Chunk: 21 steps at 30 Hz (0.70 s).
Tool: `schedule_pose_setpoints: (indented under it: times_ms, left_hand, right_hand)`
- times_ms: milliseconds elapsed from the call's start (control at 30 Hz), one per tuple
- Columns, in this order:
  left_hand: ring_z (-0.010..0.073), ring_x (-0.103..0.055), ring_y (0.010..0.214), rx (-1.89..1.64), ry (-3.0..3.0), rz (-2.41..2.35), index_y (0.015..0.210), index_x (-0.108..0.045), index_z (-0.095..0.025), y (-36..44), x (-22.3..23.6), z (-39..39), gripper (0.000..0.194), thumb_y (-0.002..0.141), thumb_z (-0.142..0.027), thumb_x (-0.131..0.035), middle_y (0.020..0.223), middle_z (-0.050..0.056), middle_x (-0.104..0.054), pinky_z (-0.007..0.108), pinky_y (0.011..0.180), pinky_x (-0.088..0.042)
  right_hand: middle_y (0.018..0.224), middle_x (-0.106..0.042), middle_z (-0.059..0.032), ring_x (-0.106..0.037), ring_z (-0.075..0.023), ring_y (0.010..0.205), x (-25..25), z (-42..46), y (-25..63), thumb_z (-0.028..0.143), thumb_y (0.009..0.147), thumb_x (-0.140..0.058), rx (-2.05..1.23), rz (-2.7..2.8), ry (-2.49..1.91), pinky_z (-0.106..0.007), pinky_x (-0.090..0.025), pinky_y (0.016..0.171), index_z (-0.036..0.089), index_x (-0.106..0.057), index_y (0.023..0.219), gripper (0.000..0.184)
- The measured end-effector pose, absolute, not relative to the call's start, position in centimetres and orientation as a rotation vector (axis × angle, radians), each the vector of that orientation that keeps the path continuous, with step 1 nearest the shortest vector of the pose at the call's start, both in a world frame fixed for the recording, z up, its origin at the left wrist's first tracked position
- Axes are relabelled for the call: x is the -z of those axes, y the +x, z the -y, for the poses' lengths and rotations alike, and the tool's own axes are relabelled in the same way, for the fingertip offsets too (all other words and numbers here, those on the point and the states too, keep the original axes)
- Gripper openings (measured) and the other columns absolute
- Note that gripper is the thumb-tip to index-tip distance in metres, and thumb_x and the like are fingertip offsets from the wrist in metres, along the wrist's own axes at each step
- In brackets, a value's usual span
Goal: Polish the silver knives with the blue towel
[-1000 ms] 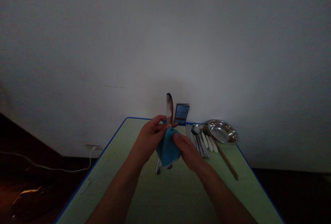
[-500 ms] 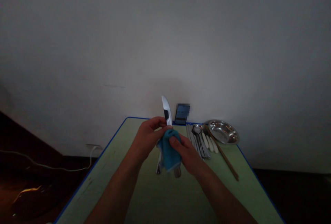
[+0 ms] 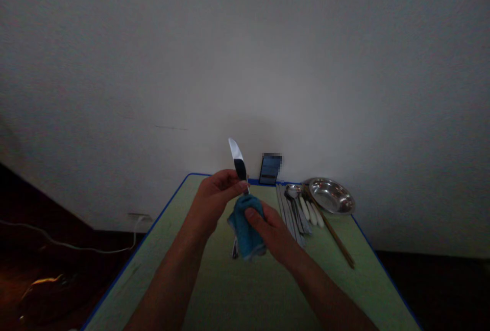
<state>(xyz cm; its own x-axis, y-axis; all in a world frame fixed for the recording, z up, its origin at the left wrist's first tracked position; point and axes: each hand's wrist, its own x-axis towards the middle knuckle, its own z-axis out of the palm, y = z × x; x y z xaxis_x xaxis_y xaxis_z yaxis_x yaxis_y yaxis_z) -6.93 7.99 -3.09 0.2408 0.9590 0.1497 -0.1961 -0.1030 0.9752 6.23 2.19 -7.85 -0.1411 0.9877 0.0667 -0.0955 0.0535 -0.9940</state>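
Note:
A shiny table knife (image 3: 237, 157) points up and slightly left above the table, its blade bare with a dark reflection on it. My left hand (image 3: 218, 196) is closed, thumb and fingers pinching the knife low on the blade. Around the knife's lower part is a blue cloth (image 3: 247, 226), which hides the handle. My right hand (image 3: 273, 229) grips the cloth from the right, thumb on top. Beneath the cloth, the end of a metal utensil (image 3: 235, 250) lies on the table, mostly covered.
The light green table (image 3: 237, 290) has a blue edge and meets a wall. A phone (image 3: 270, 169) leans at the back. To the right lie several metal utensils (image 3: 293, 208), white handles (image 3: 313, 213), wooden chopsticks (image 3: 337, 242) and a steel bowl (image 3: 331, 196).
The knife has shifted left and tilted further left. Both hands and the cloth moved slightly left and down; the handle end that showed below the cloth is now hidden.

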Motion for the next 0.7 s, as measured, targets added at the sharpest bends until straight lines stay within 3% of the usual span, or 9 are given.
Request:
schedule_pose_setpoints:
  times_ms: [700]
  left_hand:
    - [0.0116, -0.059, 0.07, -1.312, 1.248, -0.819, 0.074, -0.071, -0.017, -8.1, 3.9, -9.4, 0.015, 0.063, -0.023, -0.078, 0.074, 0.001, -0.068, 0.022, 0.071, -0.044]
  right_hand:
    - [0.075, -0.056, 0.001, -0.052, -0.0094, 0.062, 7.6, -1.9, 5.9, 0.051, 0.083, -0.055, -1.345, 1.31, -1.044, -0.02, -0.044, 0.055, 0.019, -0.056, 0.089, 0.033]
